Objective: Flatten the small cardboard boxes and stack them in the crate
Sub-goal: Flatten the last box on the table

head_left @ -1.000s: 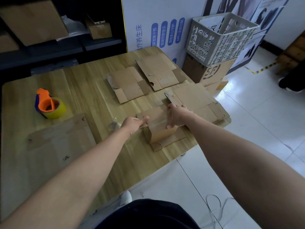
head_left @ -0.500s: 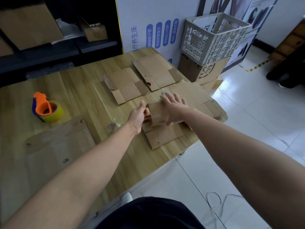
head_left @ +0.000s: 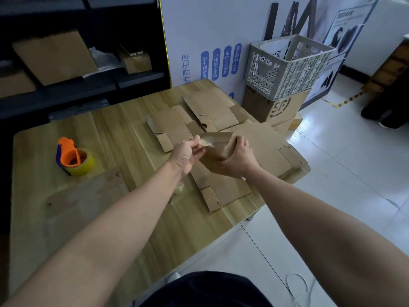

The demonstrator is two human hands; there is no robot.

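Note:
I hold a small cardboard box (head_left: 218, 144) tilted above the wooden table (head_left: 106, 138). My right hand (head_left: 238, 157) grips its right side, fingers curled over the top edge. My left hand (head_left: 187, 151) pinches a strip of clear tape (head_left: 207, 141) at the box's left end. Flattened boxes lie around: one under my hands (head_left: 223, 189), one at the right edge (head_left: 267, 147), two further back (head_left: 170, 127) (head_left: 212, 109), one at the near left (head_left: 86, 193). The grey plastic crate (head_left: 287, 65) stands on a brown carton (head_left: 274, 107) to the right of the table.
An orange tape dispenser with a yellow roll (head_left: 74, 157) sits on the table's left side. A crumpled bit of tape (head_left: 179, 188) lies beside my left forearm. Dark shelves (head_left: 77, 63) with cartons stand behind. White tiled floor (head_left: 354, 173) lies to the right.
The box was pressed down on the table between both hands; now it is lifted and tilted. My left hand has shifted to pinching tape at its left end.

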